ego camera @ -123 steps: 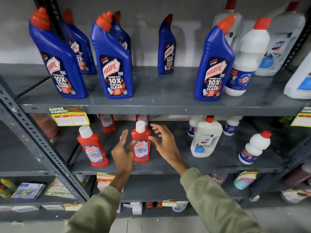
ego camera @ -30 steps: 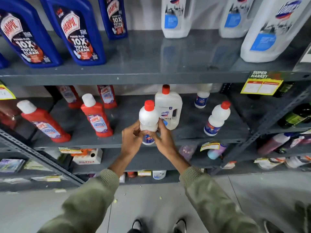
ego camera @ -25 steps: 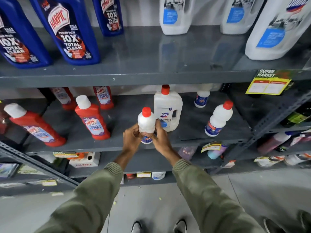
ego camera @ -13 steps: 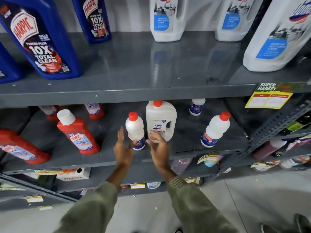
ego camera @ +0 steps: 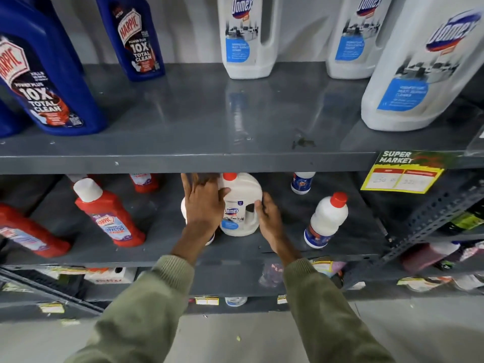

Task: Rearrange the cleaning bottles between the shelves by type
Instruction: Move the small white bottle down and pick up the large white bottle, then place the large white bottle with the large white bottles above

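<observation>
On the middle shelf (ego camera: 162, 248) stands a small white Domex bottle (ego camera: 239, 205) with a red cap. My left hand (ego camera: 203, 205) lies against its left side, thumb on its shoulder and fingers stretched up. My right hand (ego camera: 268, 218) cups its right side at the handle. The bottle rests on the shelf. Behind my left hand, a small white bottle (ego camera: 183, 209) is mostly hidden. Red Harpic bottles (ego camera: 110, 213) stand to the left and a white red-capped bottle (ego camera: 327, 221) to the right. Blue Harpic bottles (ego camera: 49, 82) and large white Domex bottles (ego camera: 246, 35) occupy the upper shelf (ego camera: 209, 121).
Another small white bottle (ego camera: 302, 182) stands at the back of the middle shelf. A yellow price tag (ego camera: 403, 171) hangs from the upper shelf's edge on the right. A slanted perforated strut (ego camera: 429, 218) crosses at the right. Packets and boxes fill the lower shelves above the floor.
Both hands let go of the small white red-capped bottle, left standing on the middle shelf, and moved right and back to the Domex bottle, closing in on its two sides.
</observation>
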{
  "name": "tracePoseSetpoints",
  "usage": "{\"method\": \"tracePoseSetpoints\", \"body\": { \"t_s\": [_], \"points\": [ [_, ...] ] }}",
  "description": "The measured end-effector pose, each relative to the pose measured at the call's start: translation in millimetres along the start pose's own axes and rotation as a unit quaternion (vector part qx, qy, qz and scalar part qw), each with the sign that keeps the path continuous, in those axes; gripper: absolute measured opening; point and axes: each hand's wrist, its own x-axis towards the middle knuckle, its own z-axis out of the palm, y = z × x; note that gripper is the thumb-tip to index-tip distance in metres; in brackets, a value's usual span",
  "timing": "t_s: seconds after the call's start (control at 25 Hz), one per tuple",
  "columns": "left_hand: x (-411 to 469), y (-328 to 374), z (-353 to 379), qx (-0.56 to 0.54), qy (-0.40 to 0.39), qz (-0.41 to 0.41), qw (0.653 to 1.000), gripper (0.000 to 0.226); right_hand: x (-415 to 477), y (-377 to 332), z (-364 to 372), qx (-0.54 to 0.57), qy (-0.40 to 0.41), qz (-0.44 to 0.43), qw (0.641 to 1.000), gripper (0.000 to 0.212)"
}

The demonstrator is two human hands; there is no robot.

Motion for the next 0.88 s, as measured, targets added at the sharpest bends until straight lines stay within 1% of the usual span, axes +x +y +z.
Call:
{"method": "tracePoseSetpoints", "body": {
  "t_s": [0.04, 0.12, 0.2, 0.24, 0.28, 0.36, 0.44, 0.52, 0.6, 0.68, 0.72, 0.8, 0.88],
  "points": [
    [3.5, 2.1, 2.4, -0.01, -0.019, -0.007, 1.0, 0.043, -1.4, -3.2, -0.4, 0.008, -0.01, 0.004, 1.0, 0.023],
    [6.7, 6.1, 5.4, -0.022, -0.029, -0.002, 0.999, 0.038, -5.9, -10.2, -1.7, 0.021, -0.016, 0.021, 0.999, 0.017],
    [-0.6, 15.6, 4.4, -0.042, -0.028, 0.02, 0.999, 0.038, -21.5, -19.1, -9.2, 0.024, 0.021, 0.035, 0.999, 0.008],
    [-8.5, 23.8, 2.3, -0.071, -0.032, 0.019, 0.997, 0.037, -33.8, -25.1, -15.2, 0.02, 0.05, 0.035, 0.998, 0.007],
    [-19.9, 34.4, -1.5, -0.118, -0.038, 0.009, 0.992, 0.036, -49.3, -32.6, -23.3, 0.017, 0.073, 0.035, 0.997, 0.011],
    [-53.6, 56.7, -17.8, -0.209, -0.042, -0.017, 0.977, 0.039, -86.8, -48.8, -43.3, 0.025, 0.096, 0.042, 0.994, 0.019],
    [-90.4, 76.0, -52.0, -0.252, -0.023, -0.008, 0.967, 0.044, -126.5, -72.1, -65.0, 0.021, 0.095, 0.011, 0.995, 0.023],
    [-112.4, 86.7, -95.8, -0.248, 0.004, 0.015, 0.969, 0.044, -156.6, -110.2, -79.9, 0.019, 0.083, -0.026, 0.996, 0.029],
    [-111.4, 96.4, -146.0, -0.236, 0.036, 0.041, 0.97, 0.041, -172.6, -160.9, -89.1, 0.029, 0.07, -0.061, 0.995, 0.033],
    [-92.8, 110.5, -196.8, -0.246, 0.072, 0.074, 0.964, 0.039, -174.1, -216.3, -93.2, 0.05, 0.071, -0.105, 0.991, 0.026],
    [-79.1, 118.3, -221.2, -0.272, 0.09, 0.092, 0.954, 0.034, -170.0, -243.5, -92.7, 0.051, 0.07, -0.126, 0.988, 0.024],
    [-47.1, 133.2, -261.4, -0.33, 0.127, 0.127, 0.927, 0.023, -155.0, -289.8, -89.3, 0.048, 0.074, -0.156, 0.984, 0.027],
    [-8.4, 141.0, -288.2, -0.363, 0.157, 0.137, 0.908, 0.016, -128.6, -325.5, -82.4, 0.056, 0.086, -0.187, 0.977, 0.026]
  ]
}}
